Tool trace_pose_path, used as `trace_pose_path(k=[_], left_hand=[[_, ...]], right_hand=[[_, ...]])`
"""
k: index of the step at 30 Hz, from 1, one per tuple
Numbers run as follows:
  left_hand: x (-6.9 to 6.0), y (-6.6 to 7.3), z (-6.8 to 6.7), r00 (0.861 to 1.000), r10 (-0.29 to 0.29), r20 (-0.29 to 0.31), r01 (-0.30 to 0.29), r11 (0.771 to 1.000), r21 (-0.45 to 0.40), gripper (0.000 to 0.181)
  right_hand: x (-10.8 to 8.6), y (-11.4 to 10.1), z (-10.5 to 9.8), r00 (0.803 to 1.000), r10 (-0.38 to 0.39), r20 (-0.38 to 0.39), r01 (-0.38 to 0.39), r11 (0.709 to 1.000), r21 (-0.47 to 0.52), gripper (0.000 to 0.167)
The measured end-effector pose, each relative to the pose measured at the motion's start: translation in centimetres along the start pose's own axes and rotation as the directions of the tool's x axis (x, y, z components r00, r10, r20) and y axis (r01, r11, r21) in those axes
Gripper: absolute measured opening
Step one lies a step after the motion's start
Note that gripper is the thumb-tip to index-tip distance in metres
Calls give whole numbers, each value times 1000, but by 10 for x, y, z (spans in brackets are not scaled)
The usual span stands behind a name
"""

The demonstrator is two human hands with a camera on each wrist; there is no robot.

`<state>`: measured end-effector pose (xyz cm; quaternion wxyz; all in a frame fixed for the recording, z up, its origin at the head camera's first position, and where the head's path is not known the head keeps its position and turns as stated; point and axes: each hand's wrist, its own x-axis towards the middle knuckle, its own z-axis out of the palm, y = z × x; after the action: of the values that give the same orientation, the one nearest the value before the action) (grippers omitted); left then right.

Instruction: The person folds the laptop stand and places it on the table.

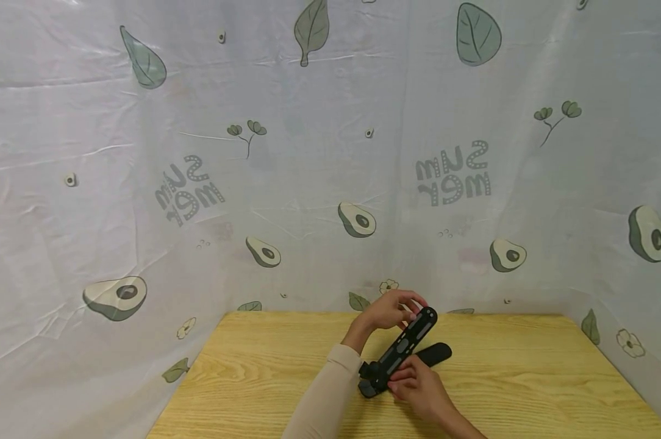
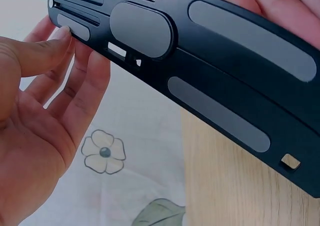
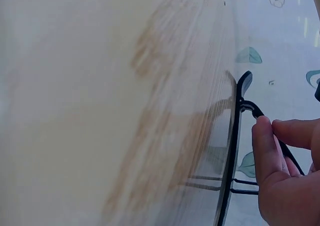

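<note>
A black folding stand (image 1: 420,329) with long grey pads is held at a slant over the table. In the left wrist view its flat pad-covered arm (image 2: 220,68) fills the upper part, with an oval grey pad and small slots. My left hand (image 1: 391,310) pinches the upper end, thumb on the padded face and fingers behind. Lower down, my right hand (image 1: 421,390) grips the stand's near side. The right wrist view has its thumb and fingertips (image 3: 265,128) together on a thin black part. A second rounded black arm (image 1: 436,353) sticks out to the right beneath.
The light wood table (image 1: 242,372) lies under both hands. A pale curtain (image 1: 308,152) printed with avocados, leaves and flowers hangs behind the table and along its sides.
</note>
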<state>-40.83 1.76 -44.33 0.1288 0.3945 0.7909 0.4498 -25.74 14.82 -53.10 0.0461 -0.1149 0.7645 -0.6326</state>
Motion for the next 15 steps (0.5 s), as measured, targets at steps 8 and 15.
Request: trace_pose_path(k=[8, 15], left_hand=[[-1, 2, 0, 1000, 13, 15, -13, 1000, 21, 35], [-5, 3, 0, 1000, 9, 13, -10, 999, 47, 35]], right_hand=[[1, -2, 2, 999, 2, 40, -2, 1000, 20, 35], [1, -4, 2, 999, 26, 44, -28, 999, 31, 37]])
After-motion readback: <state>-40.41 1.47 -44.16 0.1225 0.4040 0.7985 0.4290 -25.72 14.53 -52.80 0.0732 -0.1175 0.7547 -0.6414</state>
